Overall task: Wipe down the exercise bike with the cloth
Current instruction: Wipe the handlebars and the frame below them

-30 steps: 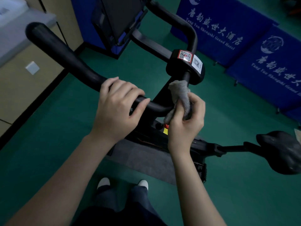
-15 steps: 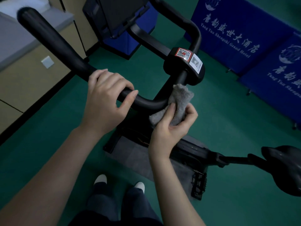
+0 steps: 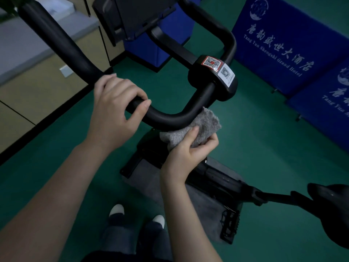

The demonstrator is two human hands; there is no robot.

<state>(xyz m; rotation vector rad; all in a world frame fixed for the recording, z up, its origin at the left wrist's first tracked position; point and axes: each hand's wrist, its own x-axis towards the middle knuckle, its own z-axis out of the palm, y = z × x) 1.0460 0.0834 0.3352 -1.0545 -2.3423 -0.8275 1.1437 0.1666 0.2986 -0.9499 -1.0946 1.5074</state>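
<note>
The exercise bike [image 3: 217,178] stands on a green floor [image 3: 264,148], seen from above, with its handlebar [image 3: 62,44] running from the far left toward the centre.

**Left hand.** The left hand [image 3: 115,108] grips the handlebar at the start of its U-shaped bend. The fingers are curled over the top of the tube and the thumb lies along its near side.

**Right hand.** The right hand [image 3: 187,154] holds the cloth [image 3: 204,123], a bunched grey piece pinched between thumb and curled fingers. The cloth is pressed against the near right side of the bend, where the tube rises toward the clamp housing [image 3: 213,80]. The two hands are apart, with a bare stretch of the tube between them.

**Bike parts in view.**
- The clamp housing carries two QR stickers [image 3: 211,62] – one red-bordered and one white – side by side on top.
- A dark console [image 3: 136,14] sits at the far end, above the bars.
- The saddle [image 3: 332,205] is at the near right edge.
- A pedal [image 3: 229,224] hangs low beside the frame.
- A grey mat [image 3: 198,205] lies under the base; the light is dim, so its full extent cannot be told.

**Surroundings.** Blue banners [image 3: 279,44] with white lettering stand at the far right. A beige cabinet [image 3: 47,82] lines the left side. The person's two white-toed shoes [image 3: 117,208] are on the floor at the near edge, just left of the mat.
</note>
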